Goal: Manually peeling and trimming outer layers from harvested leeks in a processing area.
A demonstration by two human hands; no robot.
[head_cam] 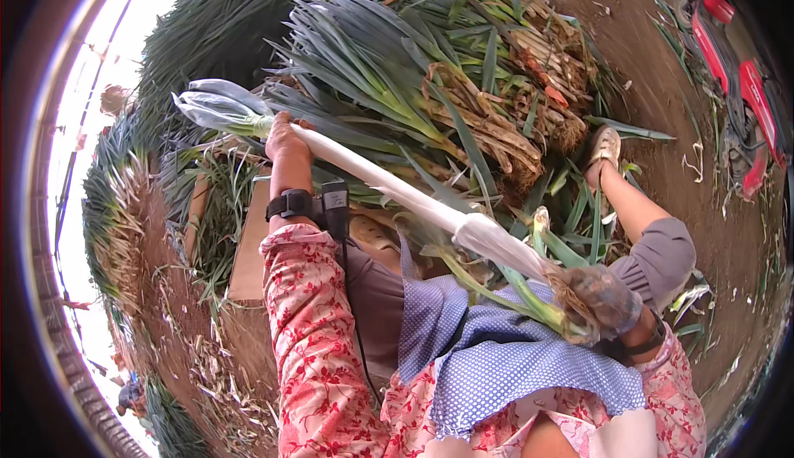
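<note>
My left hand (288, 138) is closed around a long green onion (384, 185), just below its blue-green leaves. The bare white stalk slopes down to the right across my lap. Lower on it, a loose sleeve of pale outer skin (496, 241) is bunched up. In a stained glove, my right hand (608, 303) grips that skin by its brown, ragged end near the root. Peeled green outer leaves (527, 300) hang beside it over my blue dotted apron (533, 371). The stalk's root end is hidden by the skin and glove.
Unpeeled green onions (484, 123) with dry brown skins lie heaped ahead. More onions (118, 228) are stacked at left, by a cardboard piece (248, 241). A red machine or vehicle (713, 42) stands far right. Scraps litter the dirt floor (657, 86). Another person (131, 396) is at lower left.
</note>
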